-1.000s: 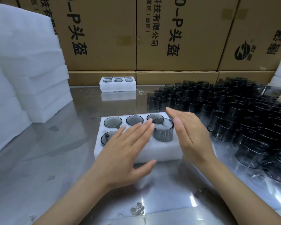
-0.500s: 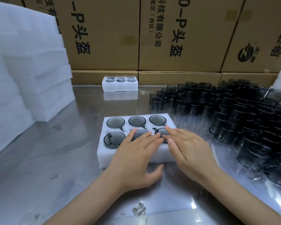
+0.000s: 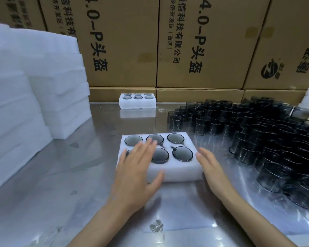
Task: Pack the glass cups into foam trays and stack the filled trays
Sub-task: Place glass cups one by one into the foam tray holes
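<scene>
Both hands have parted: the left hand (image 3: 137, 164) lies flat across the filled foam tray (image 3: 177, 171) on the surface (image 3: 78, 175), the right hand (image 3: 210, 165) open beside it. Lifted unevenly, the glass cups (image 3: 182, 153) could tip out.

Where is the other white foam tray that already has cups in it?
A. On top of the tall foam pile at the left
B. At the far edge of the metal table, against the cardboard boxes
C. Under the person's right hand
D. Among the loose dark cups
B: the second filled tray sits alone at the back of the metal table, just before the cardboard boxes.
</scene>
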`<state>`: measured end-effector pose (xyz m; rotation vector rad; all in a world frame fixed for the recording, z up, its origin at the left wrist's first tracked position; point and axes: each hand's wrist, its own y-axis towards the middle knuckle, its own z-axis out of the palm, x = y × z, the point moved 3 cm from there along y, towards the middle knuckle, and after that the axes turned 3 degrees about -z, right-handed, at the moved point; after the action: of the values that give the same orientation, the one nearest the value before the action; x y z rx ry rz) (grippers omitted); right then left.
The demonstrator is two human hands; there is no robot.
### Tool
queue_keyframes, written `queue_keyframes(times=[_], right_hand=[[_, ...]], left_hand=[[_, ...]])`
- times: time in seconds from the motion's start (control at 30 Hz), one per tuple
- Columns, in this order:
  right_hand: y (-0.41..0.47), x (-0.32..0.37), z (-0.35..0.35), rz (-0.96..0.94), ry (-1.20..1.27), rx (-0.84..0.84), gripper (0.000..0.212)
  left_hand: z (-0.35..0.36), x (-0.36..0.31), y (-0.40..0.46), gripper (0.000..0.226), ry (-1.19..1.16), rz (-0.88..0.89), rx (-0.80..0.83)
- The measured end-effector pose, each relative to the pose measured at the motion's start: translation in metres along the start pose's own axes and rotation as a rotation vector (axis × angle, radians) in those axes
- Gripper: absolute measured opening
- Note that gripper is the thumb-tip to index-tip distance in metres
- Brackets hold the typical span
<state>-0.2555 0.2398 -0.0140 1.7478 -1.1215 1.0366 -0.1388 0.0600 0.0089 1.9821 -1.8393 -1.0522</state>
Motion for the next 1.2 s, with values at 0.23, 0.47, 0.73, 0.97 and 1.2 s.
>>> queue_keyframes(times=[0.23, 0.47, 0.73, 0.97, 1.2], right_hand=[[-0.002, 0.013, 0.008, 0.084, 0.177, 0.262, 0.019], [0.026, 0.021, 0.031, 0.089, 0.697, 0.295, 0.069], [0.091, 0.036, 0.099, 0.457, 1.076, 0.105, 0.043], [0.165, 0.032, 0.138, 0.599, 0.901, 0.021, 0.043], [0.266, 0.055, 0.164, 0.451, 0.915, -0.029, 0.042]], left_hand=[[-0.001, 0.063, -0.007, 0.049, -0.586, -0.737, 0.297], [0.018, 0.078, 0.026, 0.039, -1.041, -0.784, 0.023], [0.035, 0.113, 0.083, 0.025, -1.012, -0.897, -0.373], [0.056, 0.156, 0.122, 0.032, -0.926, -0.844, -0.333], [0.087, 0.178, 0.147, 0.063, -0.673, -0.714, -0.242]])
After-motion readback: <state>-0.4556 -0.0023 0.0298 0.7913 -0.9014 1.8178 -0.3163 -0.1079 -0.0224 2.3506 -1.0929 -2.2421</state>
